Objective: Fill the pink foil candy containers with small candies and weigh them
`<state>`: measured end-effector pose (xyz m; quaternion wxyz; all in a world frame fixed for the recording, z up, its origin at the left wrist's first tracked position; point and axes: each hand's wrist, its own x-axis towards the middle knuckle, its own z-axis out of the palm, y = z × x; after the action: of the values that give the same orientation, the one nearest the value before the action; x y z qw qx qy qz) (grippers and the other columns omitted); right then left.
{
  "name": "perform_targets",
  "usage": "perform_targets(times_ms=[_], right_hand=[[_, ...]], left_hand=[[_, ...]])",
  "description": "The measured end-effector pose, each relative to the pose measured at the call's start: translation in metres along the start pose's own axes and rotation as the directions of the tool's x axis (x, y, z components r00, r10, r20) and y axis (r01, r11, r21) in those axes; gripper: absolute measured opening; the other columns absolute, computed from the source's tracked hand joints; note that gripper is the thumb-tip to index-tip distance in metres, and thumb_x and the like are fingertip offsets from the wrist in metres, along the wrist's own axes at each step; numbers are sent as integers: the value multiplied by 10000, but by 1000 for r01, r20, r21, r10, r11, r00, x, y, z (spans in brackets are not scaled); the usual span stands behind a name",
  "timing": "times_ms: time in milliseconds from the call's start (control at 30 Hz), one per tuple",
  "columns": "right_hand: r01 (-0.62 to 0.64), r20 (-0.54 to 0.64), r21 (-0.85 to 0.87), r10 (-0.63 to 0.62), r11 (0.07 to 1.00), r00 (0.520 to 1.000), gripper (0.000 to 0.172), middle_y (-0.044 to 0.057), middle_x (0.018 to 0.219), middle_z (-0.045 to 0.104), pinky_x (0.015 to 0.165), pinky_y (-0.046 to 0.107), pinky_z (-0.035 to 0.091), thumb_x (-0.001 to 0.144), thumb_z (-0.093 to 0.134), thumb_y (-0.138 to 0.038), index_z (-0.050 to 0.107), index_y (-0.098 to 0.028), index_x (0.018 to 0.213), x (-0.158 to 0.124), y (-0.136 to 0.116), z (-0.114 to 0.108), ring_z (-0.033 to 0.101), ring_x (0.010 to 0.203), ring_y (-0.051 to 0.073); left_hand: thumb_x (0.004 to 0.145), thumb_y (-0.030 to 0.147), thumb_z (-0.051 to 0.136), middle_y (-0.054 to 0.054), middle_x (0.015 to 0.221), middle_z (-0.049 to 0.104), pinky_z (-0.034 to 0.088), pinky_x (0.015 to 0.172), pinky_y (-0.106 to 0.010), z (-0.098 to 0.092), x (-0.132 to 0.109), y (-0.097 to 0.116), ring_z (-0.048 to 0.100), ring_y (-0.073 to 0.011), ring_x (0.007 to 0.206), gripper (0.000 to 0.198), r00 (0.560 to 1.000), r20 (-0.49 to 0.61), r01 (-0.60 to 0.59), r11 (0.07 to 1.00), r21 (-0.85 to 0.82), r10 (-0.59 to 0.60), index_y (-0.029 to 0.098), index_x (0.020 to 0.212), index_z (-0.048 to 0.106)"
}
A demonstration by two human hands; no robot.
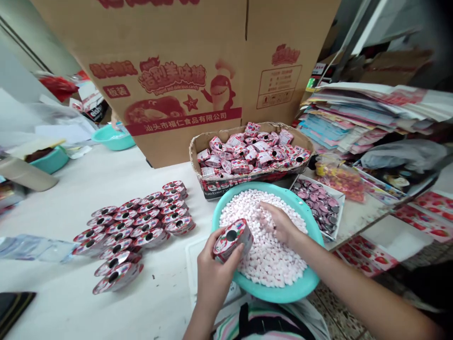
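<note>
My left hand (212,274) is closed round a small red and white candy container (233,238) with a round hole on top, held over the near rim of a teal bowl (283,295). The bowl is heaped with small pink and white candies (272,257). My right hand (279,222) rests in the candies with its fingers curled down into the pile; what they hold is hidden.
Rows of like containers (138,226) lie on the white table to the left. A low cardboard tray (247,153) of containers sits behind the bowl, a white tray of round lids (320,203) to its right. A large carton (184,71) stands behind. Stacked printed sheets (357,118) fill the right.
</note>
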<state>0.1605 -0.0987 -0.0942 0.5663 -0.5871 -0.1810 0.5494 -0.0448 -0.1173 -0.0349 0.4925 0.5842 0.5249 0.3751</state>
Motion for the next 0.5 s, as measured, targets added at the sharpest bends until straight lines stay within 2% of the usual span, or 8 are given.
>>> perform_targets(times_ms=[100, 200, 333, 433, 500], right_hand=[[-93, 102, 184, 75, 979, 992, 197, -65, 533, 445, 291, 141, 181, 716, 597, -363, 507, -203, 787, -8, -16, -3, 357, 383, 59], [-149, 177, 300, 99, 942, 979, 177, -78, 532, 407, 287, 129, 180, 718, 581, -332, 456, -211, 748, -14, -32, -6, 324, 387, 51], [-194, 243, 390, 103, 900, 965, 157, -86, 536, 385, 290, 116, 196, 742, 573, -302, 440, -219, 755, -26, -52, -5, 313, 388, 48], [-194, 250, 465, 82, 864, 965, 129, -83, 532, 400, 290, 106, 201, 749, 580, -284, 474, -216, 778, -37, -57, 3, 326, 390, 46], [-165, 209, 465, 74, 869, 975, 134, -79, 532, 421, 289, 106, 204, 743, 595, -289, 493, -212, 781, -43, -55, 10, 339, 392, 45]], left_hand=[[720, 350, 697, -56, 1022, 706, 540, 813, -331, 10, 0, 0, 670, -230, 917, 388, 993, 92, -74, 995, 60, 69, 194, 1068, 627], [737, 259, 679, -42, 1066, 688, 512, 863, -332, 22, 0, -1, 643, -219, 977, 345, 967, 183, -199, 974, 112, 177, 226, 1077, 630], [705, 153, 676, -43, 1075, 676, 474, 893, -360, 37, 0, -4, 604, -224, 1008, 412, 921, 277, -338, 917, 212, 275, 233, 1104, 620], [693, 150, 680, -50, 1051, 676, 461, 881, -376, 47, 2, -7, 591, -234, 986, 438, 897, 319, -392, 883, 257, 305, 220, 1120, 610], [693, 160, 678, -57, 1039, 676, 458, 869, -379, 53, 4, -9, 588, -240, 973, 432, 889, 335, -409, 870, 274, 313, 214, 1116, 611]])
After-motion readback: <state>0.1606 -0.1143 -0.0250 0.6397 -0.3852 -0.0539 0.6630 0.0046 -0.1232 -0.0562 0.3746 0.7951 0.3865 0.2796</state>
